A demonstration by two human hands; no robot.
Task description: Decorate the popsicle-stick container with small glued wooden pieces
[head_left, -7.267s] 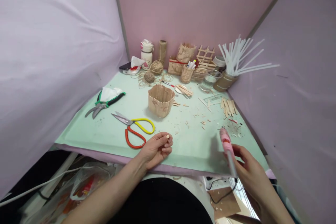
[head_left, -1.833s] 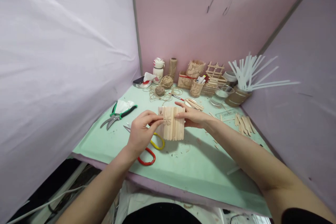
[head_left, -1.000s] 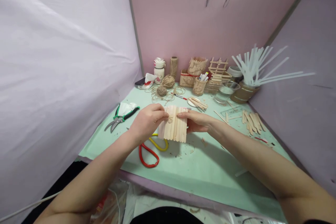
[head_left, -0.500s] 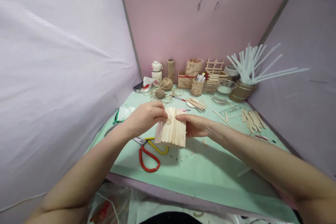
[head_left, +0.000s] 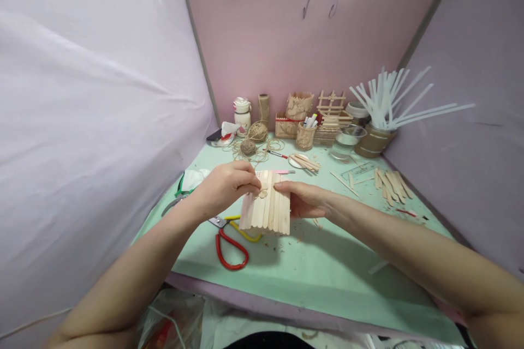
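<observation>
My right hand (head_left: 305,199) grips a box-like piece made of craft sticks (head_left: 268,210) by its right side, thumb on the face and the other fingers behind. Its sticks lie side by side, with rounded ends at the near edge. My left hand (head_left: 231,185) is closed, fingertips pinched against the upper left of that face. There they press on a small pale wooden piece, partly hidden by the fingers. Another small rounded wooden piece (head_left: 263,194) sits just beside the fingertips. Below the craft-stick piece lie scissors (head_left: 232,253) with red and yellow handles.
Twine balls (head_left: 257,132), a stick-covered pen cup (head_left: 305,136), a clear cup of water (head_left: 346,144) and a jar of white strips (head_left: 374,139) stand at the back. Loose craft sticks (head_left: 391,185) lie at right, a pink tool (head_left: 284,172) behind the held piece.
The craft-stick piece has tipped slightly, its near edge a little lower. Both hands keep their hold, and the left fingertips stay at the same spot. The view has shifted a little.
</observation>
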